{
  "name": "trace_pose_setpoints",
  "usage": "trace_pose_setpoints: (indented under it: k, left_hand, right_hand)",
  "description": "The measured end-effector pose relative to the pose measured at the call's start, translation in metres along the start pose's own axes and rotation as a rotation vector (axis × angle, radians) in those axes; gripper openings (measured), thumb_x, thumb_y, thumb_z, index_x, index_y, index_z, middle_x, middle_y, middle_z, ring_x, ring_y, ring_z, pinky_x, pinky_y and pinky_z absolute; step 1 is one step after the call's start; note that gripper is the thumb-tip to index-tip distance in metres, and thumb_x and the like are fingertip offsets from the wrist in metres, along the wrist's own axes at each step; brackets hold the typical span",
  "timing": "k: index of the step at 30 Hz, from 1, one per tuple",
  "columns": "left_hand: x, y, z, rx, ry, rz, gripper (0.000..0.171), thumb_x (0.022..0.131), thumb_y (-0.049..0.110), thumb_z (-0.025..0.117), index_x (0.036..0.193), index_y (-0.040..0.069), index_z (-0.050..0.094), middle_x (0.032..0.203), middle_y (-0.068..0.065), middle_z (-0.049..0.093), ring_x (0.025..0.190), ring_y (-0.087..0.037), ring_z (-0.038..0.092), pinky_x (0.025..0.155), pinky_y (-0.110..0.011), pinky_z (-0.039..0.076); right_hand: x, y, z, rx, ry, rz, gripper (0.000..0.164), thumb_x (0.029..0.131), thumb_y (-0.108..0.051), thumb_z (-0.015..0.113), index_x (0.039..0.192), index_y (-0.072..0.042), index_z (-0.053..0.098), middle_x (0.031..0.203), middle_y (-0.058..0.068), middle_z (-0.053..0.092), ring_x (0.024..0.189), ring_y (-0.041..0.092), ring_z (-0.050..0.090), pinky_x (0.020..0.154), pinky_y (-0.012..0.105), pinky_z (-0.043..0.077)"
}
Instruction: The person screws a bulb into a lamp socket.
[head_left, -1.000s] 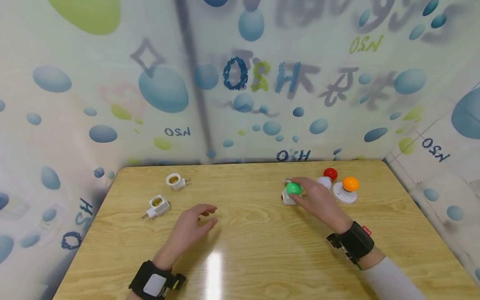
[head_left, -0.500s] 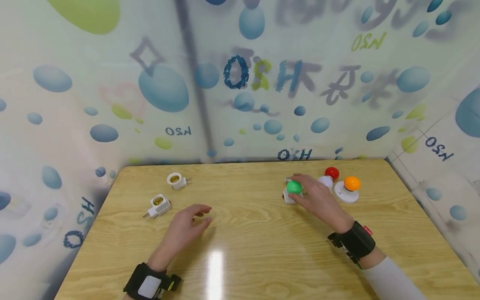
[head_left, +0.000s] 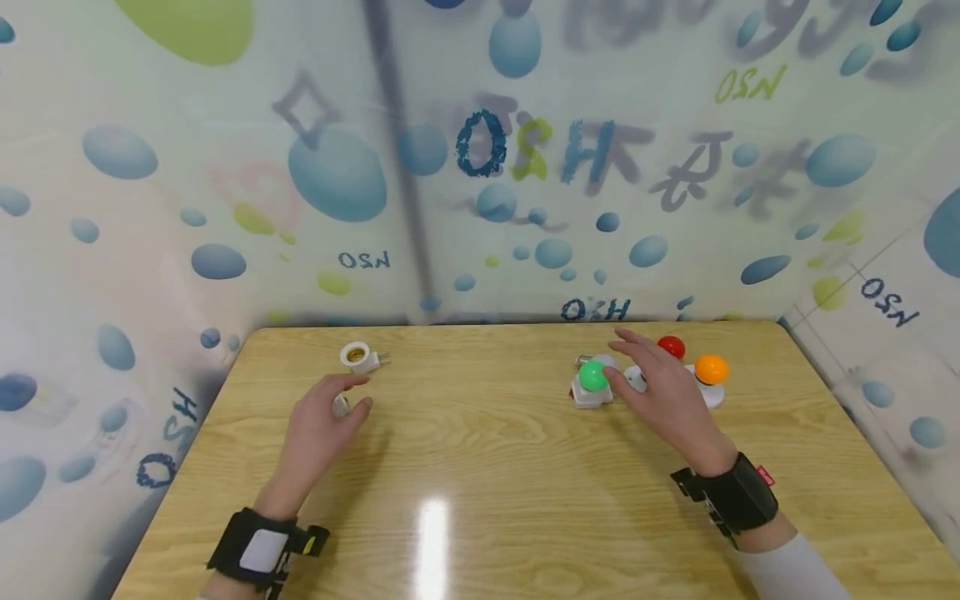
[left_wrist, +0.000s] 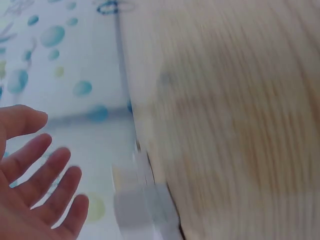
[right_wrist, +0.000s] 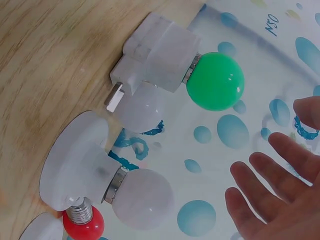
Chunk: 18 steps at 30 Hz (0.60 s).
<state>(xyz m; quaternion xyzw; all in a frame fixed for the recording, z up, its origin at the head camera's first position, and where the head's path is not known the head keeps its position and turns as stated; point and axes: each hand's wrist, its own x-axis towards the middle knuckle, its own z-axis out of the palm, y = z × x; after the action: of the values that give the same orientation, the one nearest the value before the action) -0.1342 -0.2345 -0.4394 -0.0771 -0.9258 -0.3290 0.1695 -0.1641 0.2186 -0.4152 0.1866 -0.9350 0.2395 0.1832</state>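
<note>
My right hand point(head_left: 671, 404) has its fingers extended just right of a green bulb point(head_left: 593, 376). That bulb is seated in a white square plug socket point(right_wrist: 160, 50), and in the right wrist view a gap shows between it and the fingers. Over the left side of the table, my left hand point(head_left: 315, 433) is spread above another white square plug socket point(head_left: 341, 406), mostly hidden by the hand. The left wrist view shows this socket point(left_wrist: 145, 210) blurred, apart from the fingers. A round plug socket point(head_left: 356, 356), with no bulb in it, lies just behind.
Behind the green bulb's socket lies a loose white bulb point(right_wrist: 140, 107). Near the right hand, a round base point(right_wrist: 75, 160) bears a white bulb point(right_wrist: 142, 198), with a red bulb point(right_wrist: 83, 223) lying beside it. An orange bulb point(head_left: 711, 369) stands on another round base. A patterned curtain point(head_left: 487, 250) borders the table.
My right hand has let go of the green bulb and drawn back to the right. My left hand has moved left, over the square socket.
</note>
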Motion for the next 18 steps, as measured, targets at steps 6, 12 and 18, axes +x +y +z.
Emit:
trace_pose_setpoints:
  k: [6, 12, 18]
  left_hand:
    - [0.004, -0.026, -0.019, 0.047, -0.041, -0.102, 0.048, 0.088, 0.023, 0.068, 0.128, -0.001, 0.057, 0.128, -0.024, 0.052, 0.116, -0.042, 0.049, 0.090, -0.058, 0.040]
    - [0.004, -0.045, -0.031, 0.092, -0.222, -0.234, 0.074, 0.088, 0.040, 0.066, 0.139, -0.008, 0.042, 0.136, -0.032, 0.043, 0.121, -0.047, 0.041, 0.095, -0.061, 0.036]
    - [0.002, -0.058, -0.036, 0.159, -0.322, -0.295, 0.081, 0.086, 0.045, 0.066, 0.136, -0.013, 0.041, 0.130, -0.035, 0.047, 0.114, -0.047, 0.047, 0.091, -0.059, 0.040]
  right_hand:
    - [-0.005, -0.001, -0.003, -0.007, 0.007, -0.005, 0.048, 0.089, -0.030, 0.068, 0.129, -0.005, 0.060, 0.141, 0.010, 0.050, 0.121, 0.033, 0.049, 0.091, 0.054, 0.044]
    - [-0.009, -0.001, -0.006, -0.007, -0.016, 0.022, 0.047, 0.090, -0.031, 0.066, 0.129, -0.005, 0.060, 0.141, 0.012, 0.049, 0.123, 0.035, 0.048, 0.095, 0.059, 0.038]
    - [-0.009, -0.001, -0.003, -0.009, -0.019, 0.015, 0.047, 0.089, -0.030, 0.067, 0.128, -0.004, 0.061, 0.140, 0.013, 0.051, 0.123, 0.036, 0.048, 0.094, 0.058, 0.040]
